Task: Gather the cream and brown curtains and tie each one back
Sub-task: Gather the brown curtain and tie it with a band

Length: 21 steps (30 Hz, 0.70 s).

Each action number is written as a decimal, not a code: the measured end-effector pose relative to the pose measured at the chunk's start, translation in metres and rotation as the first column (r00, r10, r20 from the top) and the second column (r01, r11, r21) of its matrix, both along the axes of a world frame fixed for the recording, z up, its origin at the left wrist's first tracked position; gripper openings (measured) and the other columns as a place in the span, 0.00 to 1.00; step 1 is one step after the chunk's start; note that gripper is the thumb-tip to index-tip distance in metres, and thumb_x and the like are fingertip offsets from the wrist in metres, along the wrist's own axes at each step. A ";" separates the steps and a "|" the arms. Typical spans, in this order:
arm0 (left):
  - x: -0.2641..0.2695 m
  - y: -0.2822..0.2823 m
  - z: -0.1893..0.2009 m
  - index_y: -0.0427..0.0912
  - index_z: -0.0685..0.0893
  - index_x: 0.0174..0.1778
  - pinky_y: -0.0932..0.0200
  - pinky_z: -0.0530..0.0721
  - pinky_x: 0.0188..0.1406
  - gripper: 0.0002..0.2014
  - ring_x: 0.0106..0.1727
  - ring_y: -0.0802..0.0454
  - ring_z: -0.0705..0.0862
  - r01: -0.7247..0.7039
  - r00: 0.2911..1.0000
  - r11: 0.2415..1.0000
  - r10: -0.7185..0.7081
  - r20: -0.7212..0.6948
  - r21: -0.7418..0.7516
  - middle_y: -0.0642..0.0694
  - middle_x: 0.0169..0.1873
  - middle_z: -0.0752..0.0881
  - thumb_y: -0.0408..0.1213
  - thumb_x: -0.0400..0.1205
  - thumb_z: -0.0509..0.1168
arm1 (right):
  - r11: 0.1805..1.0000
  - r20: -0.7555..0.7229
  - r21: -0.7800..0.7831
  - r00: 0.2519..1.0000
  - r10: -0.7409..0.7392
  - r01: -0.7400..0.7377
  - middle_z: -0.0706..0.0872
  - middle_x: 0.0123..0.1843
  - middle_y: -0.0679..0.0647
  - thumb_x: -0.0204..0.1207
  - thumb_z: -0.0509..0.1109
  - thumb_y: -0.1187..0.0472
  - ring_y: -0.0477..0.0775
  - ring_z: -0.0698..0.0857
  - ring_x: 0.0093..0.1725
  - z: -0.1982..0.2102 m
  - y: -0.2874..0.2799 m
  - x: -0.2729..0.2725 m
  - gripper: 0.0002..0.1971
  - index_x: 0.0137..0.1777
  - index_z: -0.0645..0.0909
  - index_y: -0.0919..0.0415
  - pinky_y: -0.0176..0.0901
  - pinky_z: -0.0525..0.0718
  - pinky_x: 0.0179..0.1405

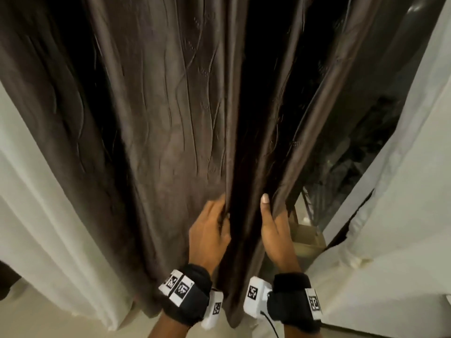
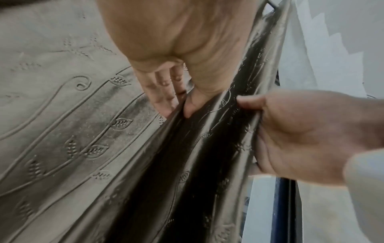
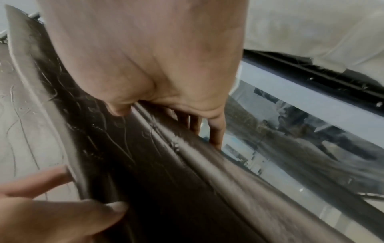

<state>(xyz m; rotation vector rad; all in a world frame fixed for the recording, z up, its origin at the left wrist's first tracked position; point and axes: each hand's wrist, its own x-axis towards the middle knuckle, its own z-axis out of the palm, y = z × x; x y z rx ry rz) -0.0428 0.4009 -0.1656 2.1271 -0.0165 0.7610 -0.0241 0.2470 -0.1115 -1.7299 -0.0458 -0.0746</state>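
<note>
The brown curtain (image 1: 175, 113), embossed with leaves, hangs in folds straight ahead. My left hand (image 1: 220, 215) grips one vertical fold at its edge; in the left wrist view the left hand (image 2: 180, 105) pinches it between thumb and fingers. A dark gap away, my right hand (image 1: 268, 213) holds the neighbouring fold, thumb in front and fingers behind. The right wrist view shows the right hand (image 3: 170, 105) wrapped round that fold. Cream curtains hang on the left (image 1: 36, 191) and on the right (image 1: 402, 215). No tie-back shows.
Window glass (image 1: 353, 154) with a dark frame is uncovered between the brown curtain and the right cream curtain. A beige ledge (image 1: 307, 237) sits at its base. Pale floor (image 1: 48, 313) shows at lower left.
</note>
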 end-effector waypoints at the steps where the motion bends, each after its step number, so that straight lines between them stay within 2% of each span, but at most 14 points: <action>1: 0.000 -0.003 0.002 0.58 0.76 0.83 0.53 0.92 0.60 0.30 0.59 0.57 0.89 0.017 1.000 1.000 -0.017 -0.005 0.016 0.59 0.62 0.83 0.31 0.85 0.68 | 0.998 0.006 -0.001 0.998 0.059 -0.059 0.72 0.84 0.39 0.81 0.62 0.25 0.43 0.73 0.82 0.002 0.003 0.002 0.35 0.86 0.63 0.30 0.49 0.70 0.83; 3: -0.001 -0.009 0.008 0.58 0.77 0.81 0.53 0.91 0.58 0.29 0.57 0.59 0.88 0.054 0.998 0.998 -0.053 -0.025 0.023 0.59 0.60 0.84 0.30 0.85 0.68 | 0.988 0.022 -0.020 0.988 0.153 -0.153 0.76 0.81 0.38 0.77 0.67 0.23 0.40 0.77 0.79 0.008 0.011 0.005 0.37 0.84 0.64 0.31 0.43 0.75 0.78; 5: -0.002 -0.017 0.013 0.56 0.81 0.75 0.48 0.91 0.56 0.22 0.56 0.59 0.88 0.133 0.989 0.991 -0.133 -0.058 0.009 0.57 0.59 0.86 0.35 0.85 0.67 | 0.986 0.035 -0.024 0.986 0.166 -0.165 0.82 0.74 0.37 0.73 0.74 0.26 0.37 0.84 0.71 0.007 0.017 0.014 0.40 0.83 0.67 0.36 0.31 0.80 0.67; 6: -0.003 -0.017 0.014 0.55 0.83 0.73 0.47 0.90 0.58 0.19 0.60 0.58 0.88 0.169 0.983 0.985 -0.168 -0.078 0.014 0.57 0.60 0.87 0.39 0.85 0.67 | 0.988 0.038 -0.046 0.988 0.150 -0.148 0.84 0.71 0.36 0.72 0.77 0.26 0.35 0.85 0.67 0.006 0.021 0.018 0.41 0.82 0.69 0.37 0.29 0.82 0.63; 7: -0.004 -0.014 0.015 0.53 0.85 0.71 0.46 0.89 0.63 0.19 0.65 0.56 0.85 0.166 0.984 0.985 -0.162 -0.078 0.049 0.56 0.62 0.87 0.43 0.84 0.67 | 0.989 0.033 -0.082 0.992 0.125 -0.122 0.86 0.68 0.36 0.71 0.77 0.26 0.35 0.87 0.64 0.002 0.025 0.022 0.40 0.81 0.71 0.38 0.32 0.84 0.63; 9: -0.008 -0.001 0.013 0.53 0.90 0.67 0.48 0.83 0.71 0.17 0.70 0.53 0.80 0.034 0.999 0.988 -0.035 0.002 0.151 0.56 0.63 0.86 0.48 0.83 0.71 | 0.991 -0.027 -0.121 0.998 0.057 -0.060 0.90 0.62 0.43 0.75 0.74 0.27 0.45 0.90 0.60 -0.005 0.029 0.028 0.34 0.76 0.79 0.44 0.48 0.88 0.66; 10: -0.012 0.006 0.014 0.53 0.92 0.64 0.52 0.80 0.72 0.15 0.69 0.51 0.79 -0.080 0.995 0.986 0.069 0.077 0.149 0.55 0.62 0.86 0.48 0.82 0.73 | 0.993 -0.066 -0.115 0.997 0.027 -0.035 0.91 0.59 0.48 0.79 0.71 0.30 0.49 0.90 0.56 -0.005 0.028 0.029 0.30 0.72 0.81 0.49 0.51 0.88 0.64; 12: -0.021 0.021 0.018 0.50 0.91 0.66 0.60 0.75 0.73 0.17 0.67 0.48 0.80 -0.337 0.924 0.941 0.327 0.197 0.017 0.50 0.62 0.84 0.43 0.82 0.77 | 0.991 -0.127 -0.132 0.992 0.005 -0.022 0.88 0.48 0.51 0.86 0.65 0.35 0.48 0.86 0.46 -0.007 0.027 0.031 0.23 0.64 0.81 0.56 0.45 0.84 0.48; 13: -0.023 0.027 0.025 0.47 0.87 0.72 0.62 0.72 0.75 0.22 0.70 0.46 0.79 -0.437 0.873 0.895 0.447 0.197 -0.093 0.46 0.66 0.82 0.42 0.82 0.78 | 0.987 -0.136 -0.157 0.991 0.013 -0.035 0.87 0.44 0.50 0.87 0.63 0.34 0.47 0.85 0.42 -0.007 0.028 0.030 0.24 0.62 0.80 0.56 0.45 0.83 0.43; 14: -0.022 0.037 0.027 0.46 0.81 0.79 0.61 0.71 0.77 0.30 0.74 0.45 0.77 -0.498 0.836 0.845 0.527 0.149 -0.194 0.43 0.71 0.79 0.43 0.81 0.80 | 0.982 -0.138 -0.181 0.990 0.032 -0.057 0.87 0.41 0.50 0.87 0.61 0.32 0.49 0.86 0.40 -0.008 0.030 0.029 0.26 0.63 0.80 0.55 0.48 0.85 0.43; 16: -0.017 0.064 0.024 0.49 0.70 0.88 0.55 0.69 0.82 0.44 0.81 0.45 0.73 -0.520 0.836 0.802 0.548 0.017 -0.292 0.43 0.79 0.75 0.50 0.78 0.83 | 0.971 -0.132 -0.212 0.988 0.081 -0.108 0.88 0.41 0.49 0.86 0.58 0.30 0.49 0.88 0.40 -0.012 0.040 0.025 0.27 0.67 0.79 0.51 0.53 0.87 0.48; 17: -0.012 0.077 0.021 0.51 0.69 0.89 0.51 0.72 0.84 0.46 0.81 0.47 0.75 -0.488 0.863 0.819 0.505 -0.022 -0.302 0.45 0.80 0.77 0.55 0.77 0.83 | 0.967 -0.128 -0.222 0.987 0.098 -0.125 0.87 0.43 0.47 0.88 0.59 0.33 0.47 0.86 0.41 -0.013 0.045 0.023 0.24 0.69 0.78 0.50 0.51 0.84 0.50; 19: -0.007 0.094 0.023 0.55 0.74 0.85 0.46 0.83 0.79 0.40 0.74 0.51 0.85 -0.390 0.918 0.864 0.394 -0.054 -0.320 0.52 0.73 0.86 0.55 0.79 0.81 | 0.967 -0.124 -0.212 0.986 0.114 -0.139 0.85 0.49 0.47 0.91 0.59 0.39 0.41 0.82 0.43 -0.004 0.055 0.017 0.20 0.75 0.74 0.48 0.47 0.77 0.56; 21: -0.006 0.099 0.029 0.54 0.78 0.82 0.51 0.87 0.71 0.32 0.64 0.53 0.90 -0.392 0.915 0.863 0.401 -0.040 -0.319 0.57 0.61 0.89 0.42 0.82 0.80 | 0.973 -0.115 -0.191 0.987 0.110 -0.131 0.89 0.59 0.57 0.92 0.59 0.41 0.51 0.84 0.50 0.008 0.070 0.012 0.22 0.79 0.74 0.52 0.45 0.73 0.60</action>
